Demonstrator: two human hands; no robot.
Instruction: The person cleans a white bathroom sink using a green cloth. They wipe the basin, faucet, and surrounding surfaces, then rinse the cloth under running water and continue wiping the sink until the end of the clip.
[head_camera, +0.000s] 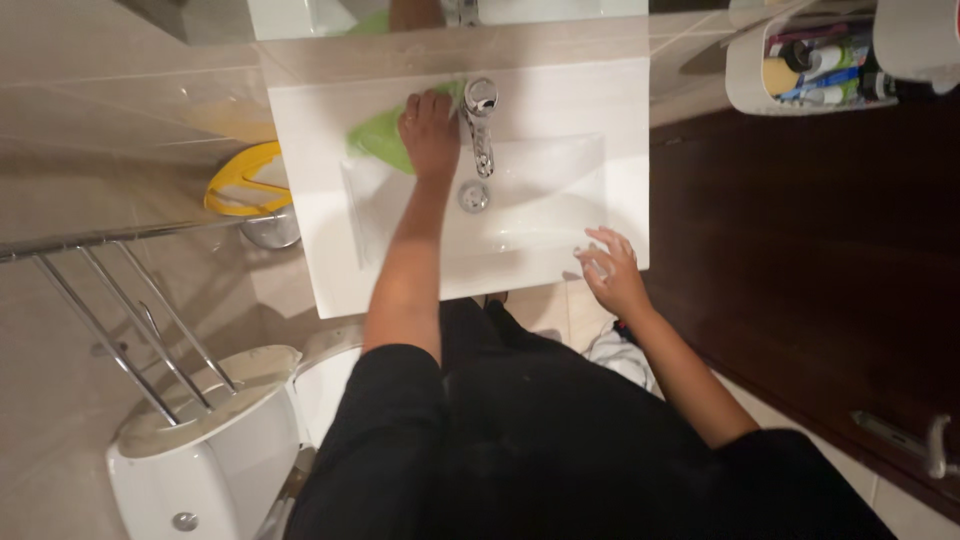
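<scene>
My left hand (430, 130) presses a green cloth (378, 138) flat on the back left ledge of a white rectangular sink (560, 100), just left of the chrome tap (481, 125). The cloth sticks out to the left of my fingers. My right hand (612, 268) rests on the sink's front right corner with fingers spread and nothing in it. A round chrome drain (473, 196) lies in the basin between my arms.
A yellow ring-shaped object (243, 180) hangs left of the sink. A chrome towel rack (110, 300) juts out above a white toilet cistern (200, 450). A white caddy (800, 60) with bottles hangs at the top right beside a dark wooden door (820, 260).
</scene>
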